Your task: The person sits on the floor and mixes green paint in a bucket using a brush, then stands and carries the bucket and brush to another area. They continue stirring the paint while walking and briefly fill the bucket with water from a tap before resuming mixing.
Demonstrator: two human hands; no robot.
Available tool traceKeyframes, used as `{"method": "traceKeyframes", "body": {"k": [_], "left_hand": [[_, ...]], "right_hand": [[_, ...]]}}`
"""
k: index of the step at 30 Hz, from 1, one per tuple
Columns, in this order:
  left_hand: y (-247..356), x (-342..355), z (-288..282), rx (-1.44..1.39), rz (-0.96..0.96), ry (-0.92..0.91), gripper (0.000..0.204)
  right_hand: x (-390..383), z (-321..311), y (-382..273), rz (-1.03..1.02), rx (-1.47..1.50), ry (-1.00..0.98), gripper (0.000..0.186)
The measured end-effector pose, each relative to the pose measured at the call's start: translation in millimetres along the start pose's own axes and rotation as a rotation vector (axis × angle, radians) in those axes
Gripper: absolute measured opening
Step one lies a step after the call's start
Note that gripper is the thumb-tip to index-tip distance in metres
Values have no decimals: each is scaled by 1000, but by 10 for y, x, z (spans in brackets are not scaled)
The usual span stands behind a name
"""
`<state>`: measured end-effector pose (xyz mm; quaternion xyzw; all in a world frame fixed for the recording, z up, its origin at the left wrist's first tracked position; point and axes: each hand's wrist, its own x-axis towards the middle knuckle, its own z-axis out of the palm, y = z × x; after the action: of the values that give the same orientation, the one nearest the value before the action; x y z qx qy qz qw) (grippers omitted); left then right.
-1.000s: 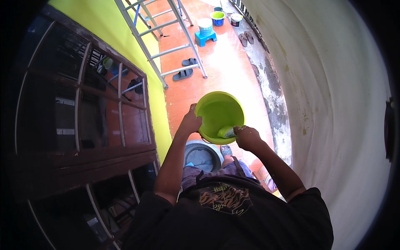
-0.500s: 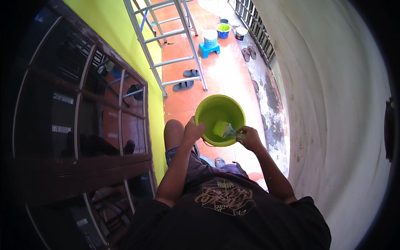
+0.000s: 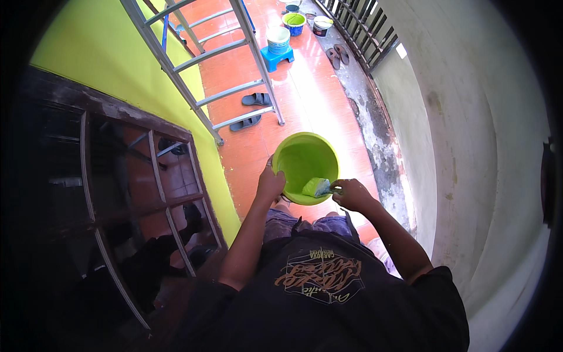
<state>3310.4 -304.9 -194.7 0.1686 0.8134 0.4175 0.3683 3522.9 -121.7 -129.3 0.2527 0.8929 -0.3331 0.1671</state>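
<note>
My left hand (image 3: 271, 183) grips the left rim of a yellow-green bucket (image 3: 293, 161), with the thumb inside the wall and the fingers mostly hidden outside. The bucket tilts so that its inside shows. In my right hand (image 3: 353, 195), at the bucket's near right rim, is the handle of a paintbrush (image 3: 317, 187). Its wide bristles are coated in lime-green paint and lie inside the bucket, close to the near wall. How much paint lies in the bucket I cannot tell.
An aluminium ladder (image 3: 202, 56) stands by the lime-green wall (image 3: 111, 47), near dark slippers (image 3: 256, 99). A blue stool (image 3: 277, 57) carries a pale pail (image 3: 278, 40); more paint pails (image 3: 294, 22) stand beyond. A dark-framed window (image 3: 88, 164) is at left, a pale wall (image 3: 457, 111) at right.
My view has turned, and the ladder, stool and pails sit farther left and higher. The brush has come nearer the bucket's near wall. Both hands keep their hold.
</note>
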Motion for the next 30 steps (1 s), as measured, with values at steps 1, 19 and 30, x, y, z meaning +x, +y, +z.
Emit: {"method": "traceKeyframes", "body": {"k": [1,19,30], "left_hand": [[52,153,-98,74,-34,-10,69],[499,1487,-805,232,-23,162,58],[722,1579,-763,382,4,94,59]], "right_hand": [[141,-75,-94,43,-13,-38,35],[1279,-890,-925,175,-41,-118,29],[1787,-872,-806,173,-154,-378,26]]}}
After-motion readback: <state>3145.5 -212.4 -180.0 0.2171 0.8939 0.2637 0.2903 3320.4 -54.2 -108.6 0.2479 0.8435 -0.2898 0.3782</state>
